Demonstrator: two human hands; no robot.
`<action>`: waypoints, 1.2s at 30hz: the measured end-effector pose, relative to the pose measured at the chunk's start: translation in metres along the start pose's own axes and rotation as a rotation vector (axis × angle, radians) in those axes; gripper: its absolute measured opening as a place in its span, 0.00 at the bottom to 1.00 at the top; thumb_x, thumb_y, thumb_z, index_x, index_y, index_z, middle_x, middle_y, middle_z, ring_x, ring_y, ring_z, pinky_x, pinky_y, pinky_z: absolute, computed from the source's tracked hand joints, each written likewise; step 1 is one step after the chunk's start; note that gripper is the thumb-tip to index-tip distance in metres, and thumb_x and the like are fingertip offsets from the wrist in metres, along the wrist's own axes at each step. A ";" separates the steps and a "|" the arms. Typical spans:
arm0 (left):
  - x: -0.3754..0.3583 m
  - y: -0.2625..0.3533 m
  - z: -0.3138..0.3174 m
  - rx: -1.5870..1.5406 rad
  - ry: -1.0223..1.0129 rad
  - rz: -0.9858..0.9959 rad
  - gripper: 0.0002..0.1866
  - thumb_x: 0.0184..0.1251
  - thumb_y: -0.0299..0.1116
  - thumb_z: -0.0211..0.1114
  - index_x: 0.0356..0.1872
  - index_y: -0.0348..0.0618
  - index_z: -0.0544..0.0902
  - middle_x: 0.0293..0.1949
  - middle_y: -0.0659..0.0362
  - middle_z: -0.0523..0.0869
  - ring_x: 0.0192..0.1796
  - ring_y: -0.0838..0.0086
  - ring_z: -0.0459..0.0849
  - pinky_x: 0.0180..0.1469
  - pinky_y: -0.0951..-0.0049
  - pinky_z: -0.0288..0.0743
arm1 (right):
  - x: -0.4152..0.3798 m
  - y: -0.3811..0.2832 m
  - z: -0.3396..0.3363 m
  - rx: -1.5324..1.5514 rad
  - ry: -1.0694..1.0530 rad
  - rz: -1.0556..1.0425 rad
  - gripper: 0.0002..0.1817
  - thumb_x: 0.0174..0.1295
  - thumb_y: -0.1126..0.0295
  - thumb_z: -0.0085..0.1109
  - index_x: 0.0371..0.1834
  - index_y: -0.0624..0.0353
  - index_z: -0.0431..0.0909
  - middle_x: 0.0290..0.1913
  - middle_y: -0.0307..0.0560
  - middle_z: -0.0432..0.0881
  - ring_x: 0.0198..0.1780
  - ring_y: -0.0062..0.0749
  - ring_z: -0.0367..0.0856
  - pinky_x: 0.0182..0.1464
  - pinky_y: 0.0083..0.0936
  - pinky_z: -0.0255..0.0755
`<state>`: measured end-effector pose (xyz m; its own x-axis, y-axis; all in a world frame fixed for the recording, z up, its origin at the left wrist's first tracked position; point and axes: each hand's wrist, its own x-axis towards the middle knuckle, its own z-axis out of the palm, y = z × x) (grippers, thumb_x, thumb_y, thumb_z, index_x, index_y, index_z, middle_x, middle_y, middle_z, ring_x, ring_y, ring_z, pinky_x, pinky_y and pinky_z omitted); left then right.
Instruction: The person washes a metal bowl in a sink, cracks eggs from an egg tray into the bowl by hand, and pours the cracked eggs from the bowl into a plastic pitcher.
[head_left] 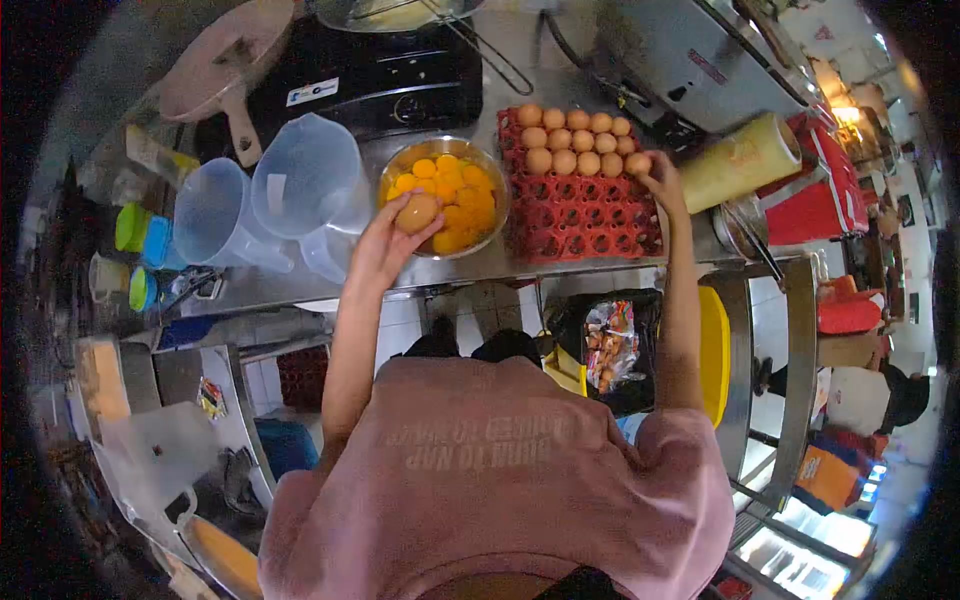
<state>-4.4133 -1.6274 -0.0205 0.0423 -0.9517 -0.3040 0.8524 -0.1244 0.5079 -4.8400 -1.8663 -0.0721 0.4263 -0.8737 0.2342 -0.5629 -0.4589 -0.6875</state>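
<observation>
My left hand (378,248) is wrapped round a brown egg (418,212), held over the near left side of a steel bowl (505,212). Inside that bowl lie several raw egg yolks (468,212), some whole and some run together. To the right, my right hand (668,188) has its fingers closed on another brown egg (638,163) at the right end of a row. This egg belongs to a red egg tray (585,215); eggs fill the far rows, while the near rows show bare pockets.
Two translucent measuring jugs (310,175) stand left of the bowl, by a black stove (425,85) and a pan (225,60). A roll of plastic wrap (745,160) lies right of the tray. Below the counter, a black bag (570,325) holds eggshells. A person (860,400) is at far right.
</observation>
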 end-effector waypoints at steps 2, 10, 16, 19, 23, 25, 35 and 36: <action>0.011 -0.002 -0.003 -0.020 -0.020 -0.034 0.17 0.63 0.34 0.51 0.48 0.34 0.67 0.49 0.47 0.72 0.53 0.58 0.72 0.53 0.57 0.70 | -0.008 -0.023 0.006 0.190 0.219 0.024 0.23 0.54 0.69 0.53 0.53 0.57 0.61 0.50 0.45 0.69 0.53 0.33 0.68 0.52 0.30 0.65; 0.035 -0.027 0.006 0.296 -0.100 0.128 0.18 0.64 0.37 0.49 0.50 0.36 0.67 0.49 0.50 0.72 0.50 0.60 0.74 0.49 0.61 0.74 | -0.032 -0.231 0.135 1.201 0.043 0.147 0.24 0.56 0.70 0.51 0.57 0.61 0.58 0.52 0.50 0.66 0.54 0.38 0.66 0.56 0.34 0.64; 0.055 -0.036 0.013 0.133 0.164 0.027 0.18 0.66 0.39 0.45 0.51 0.38 0.66 0.47 0.52 0.73 0.48 0.65 0.75 0.46 0.64 0.75 | -0.029 -0.258 0.214 0.085 0.409 -0.186 0.22 0.55 0.72 0.54 0.53 0.64 0.62 0.51 0.53 0.67 0.53 0.41 0.65 0.56 0.30 0.58; 0.049 -0.026 0.024 0.115 0.166 0.046 0.17 0.66 0.38 0.45 0.50 0.38 0.67 0.46 0.54 0.73 0.47 0.67 0.75 0.45 0.65 0.75 | -0.030 -0.270 0.206 0.102 0.529 -0.162 0.22 0.55 0.72 0.53 0.53 0.64 0.63 0.51 0.53 0.67 0.55 0.43 0.63 0.57 0.32 0.56; 0.052 -0.029 0.009 0.090 0.116 0.115 0.16 0.64 0.37 0.49 0.49 0.39 0.69 0.45 0.55 0.74 0.47 0.70 0.75 0.45 0.67 0.74 | -0.028 -0.267 0.217 0.273 0.373 -0.125 0.21 0.58 0.70 0.50 0.54 0.65 0.62 0.52 0.51 0.67 0.54 0.39 0.65 0.57 0.29 0.59; 0.054 -0.021 0.003 0.099 0.104 0.127 0.16 0.63 0.37 0.51 0.48 0.39 0.70 0.44 0.56 0.75 0.46 0.71 0.76 0.45 0.68 0.74 | -0.022 -0.259 0.220 0.601 0.315 -0.044 0.20 0.60 0.68 0.48 0.54 0.65 0.62 0.53 0.50 0.67 0.54 0.36 0.67 0.56 0.29 0.62; 0.046 0.017 -0.008 1.322 -0.422 0.524 0.25 0.54 0.36 0.63 0.54 0.41 0.70 0.43 0.55 0.79 0.44 0.75 0.76 0.47 0.79 0.69 | -0.001 -0.231 0.177 1.412 -0.503 0.359 0.19 0.62 0.67 0.45 0.53 0.68 0.61 0.52 0.50 0.69 0.52 0.35 0.70 0.55 0.30 0.68; 0.049 0.017 -0.010 1.372 -0.419 0.548 0.26 0.53 0.36 0.63 0.54 0.40 0.70 0.43 0.55 0.79 0.44 0.75 0.76 0.47 0.78 0.69 | 0.004 -0.233 0.173 1.351 -0.540 0.383 0.19 0.62 0.66 0.45 0.52 0.68 0.62 0.51 0.50 0.69 0.52 0.36 0.71 0.54 0.29 0.68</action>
<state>-4.3917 -1.6736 -0.0345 -0.1651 -0.9443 0.2847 -0.3506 0.3260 0.8780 -4.5844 -1.7351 -0.0299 0.7804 -0.6020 -0.1691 0.2323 0.5302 -0.8154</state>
